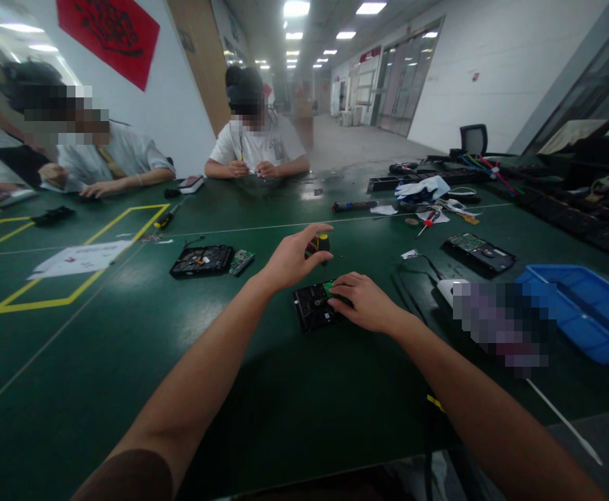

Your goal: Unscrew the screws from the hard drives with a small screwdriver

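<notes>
A black hard drive (310, 307) lies flat on the green tabletop in front of me, with a green circuit board (328, 286) showing at its upper right side. Above its far edge, my left hand (298, 254) is closed around a screwdriver (323, 242) with a yellow and black handle; the tip is hard to make out. My right hand (359, 299) is bent over the drive's right side, thumb and fingers gripping it beside the green board. Part of the board and the drive's right edge are hidden under those fingers.
Left of the drive are another opened hard drive (202, 261) and a loose circuit board (241, 262). To the right lie a third hard drive (479, 254), a blue tray (591, 306), a cable and a red screwdriver (429, 221). Two people sit across the table.
</notes>
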Tool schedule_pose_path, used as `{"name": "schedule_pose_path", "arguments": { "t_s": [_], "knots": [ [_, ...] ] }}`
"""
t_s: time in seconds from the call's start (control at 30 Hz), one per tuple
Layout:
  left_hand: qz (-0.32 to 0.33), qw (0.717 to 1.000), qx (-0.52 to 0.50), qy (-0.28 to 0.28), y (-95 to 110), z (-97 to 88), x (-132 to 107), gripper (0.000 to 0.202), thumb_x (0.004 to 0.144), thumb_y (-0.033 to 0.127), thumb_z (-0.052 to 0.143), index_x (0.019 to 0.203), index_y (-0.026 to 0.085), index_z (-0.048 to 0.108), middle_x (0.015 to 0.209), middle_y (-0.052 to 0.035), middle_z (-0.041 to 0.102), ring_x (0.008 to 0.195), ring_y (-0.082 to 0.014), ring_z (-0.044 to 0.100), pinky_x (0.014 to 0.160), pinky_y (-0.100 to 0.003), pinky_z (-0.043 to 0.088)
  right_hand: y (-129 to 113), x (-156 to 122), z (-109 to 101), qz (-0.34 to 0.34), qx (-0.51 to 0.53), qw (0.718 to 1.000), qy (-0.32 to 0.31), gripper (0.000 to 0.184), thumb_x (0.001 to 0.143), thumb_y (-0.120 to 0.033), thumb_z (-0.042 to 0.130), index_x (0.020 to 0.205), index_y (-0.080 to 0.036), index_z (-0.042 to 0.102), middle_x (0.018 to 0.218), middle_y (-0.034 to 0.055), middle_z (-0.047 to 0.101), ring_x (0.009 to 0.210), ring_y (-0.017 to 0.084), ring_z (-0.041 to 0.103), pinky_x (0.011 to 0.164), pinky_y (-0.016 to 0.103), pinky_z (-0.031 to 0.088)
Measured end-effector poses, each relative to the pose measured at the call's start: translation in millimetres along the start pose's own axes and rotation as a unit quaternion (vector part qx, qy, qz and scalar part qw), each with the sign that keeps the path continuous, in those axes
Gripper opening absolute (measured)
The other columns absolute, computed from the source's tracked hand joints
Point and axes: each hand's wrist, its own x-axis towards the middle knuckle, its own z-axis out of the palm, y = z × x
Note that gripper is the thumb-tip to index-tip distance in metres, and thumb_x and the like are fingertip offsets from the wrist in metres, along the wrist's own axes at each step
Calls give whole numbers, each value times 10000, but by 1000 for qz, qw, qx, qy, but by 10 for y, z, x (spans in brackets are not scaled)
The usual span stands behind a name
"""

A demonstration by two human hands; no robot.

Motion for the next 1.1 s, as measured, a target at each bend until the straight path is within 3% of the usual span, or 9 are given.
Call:
{"name": "schedule_pose_path", "arguments": {
  "t_s": [0.2, 0.33, 0.43, 0.57, 0.67, 0.73, 0.87, 1.03, 1.1],
  "knots": [
    [6, 994, -76, -80, 14, -38, -8, 519, 976, 128, 523, 1479, 254, 514, 1172, -64, 707, 799, -131, 701, 761, -277, 607, -7, 1, -3, 1, 3, 1000, 2, 327, 1046, -388, 531, 1198, -184, 737, 1212, 135, 698, 1140, 281, 610, 991, 470, 461],
    [11, 991, -96, -95, 19, -43, -7, 561, 977, 108, 481, 1513, 272, 490, 1270, -62, 684, 788, -106, 697, 757, -259, 614, 8, -2, 20, 0, 1, 1000, 4, 319, 1045, -384, 534, 1198, -188, 735, 1215, 130, 697, 1149, 280, 607, 993, 468, 462],
    [15, 997, -54, -59, 14, -38, 2, 493, 980, 119, 522, 1456, 245, 550, 1229, -58, 709, 801, -117, 697, 787, -279, 610, 17, -2, 36, 0, -1, 1000, 7, 312, 1041, -375, 542, 1190, -181, 736, 1205, 128, 701, 1147, 276, 613, 1005, 466, 458],
    [19, 1000, 18, 17, -3, -5, 18, 362, 939, 222, 705, 1293, 211, 629, 1201, -64, 722, 958, -171, 705, 833, -296, 593, 9, 2, 26, 0, 4, 1000, 7, 300, 1035, -373, 554, 1171, -186, 744, 1205, 132, 705, 1134, 280, 623, 1007, 478, 457],
    [5, 998, 44, 50, 0, 27, 21, 368, 889, 295, 795, 1206, 194, 637, 1083, -51, 727, 908, -173, 705, 801, -288, 582, -2, 3, 13, -1, 7, 1000, 7, 294, 1032, -368, 559, 1166, -186, 747, 1204, 136, 706, 1131, 283, 625, 997, 482, 460],
    [9, 997, 46, 56, 10, 41, 20, 411, 884, 305, 804, 1240, 200, 628, 1080, -46, 717, 892, -168, 696, 822, -298, 579, -4, 3, 10, 0, 6, 1000, 10, 295, 1035, -365, 554, 1169, -184, 745, 1199, 135, 705, 1135, 281, 623, 993, 477, 461],
    [34, 998, 45, 25, 13, 29, 10, 437, 950, 316, 719, 1368, 243, 612, 1133, -57, 701, 933, -183, 675, 882, -345, 579, 1, 4, 14, -2, 2, 1000, 8, 307, 1037, -373, 553, 1172, -171, 741, 1194, 138, 702, 1130, 276, 620, 989, 466, 463],
    [34, 998, -8, -47, -21, -13, -9, 618, 1003, 160, 532, 1591, 278, 386, 1357, -92, 653, 958, -177, 683, 914, -368, 585, 3, 7, 18, -6, -2, 1000, 6, 316, 1043, -372, 540, 1176, -164, 739, 1197, 135, 701, 1124, 274, 622, 994, 464, 463],
    [36, 998, -3, -51, -27, -10, -8, 638, 983, 123, 541, 1584, 279, 395, 1359, -88, 654, 982, -183, 683, 936, -373, 575, 3, 6, 17, -6, -3, 1000, 6, 318, 1044, -372, 538, 1181, -166, 738, 1198, 135, 702, 1126, 277, 620, 988, 464, 466]
  ]
}}
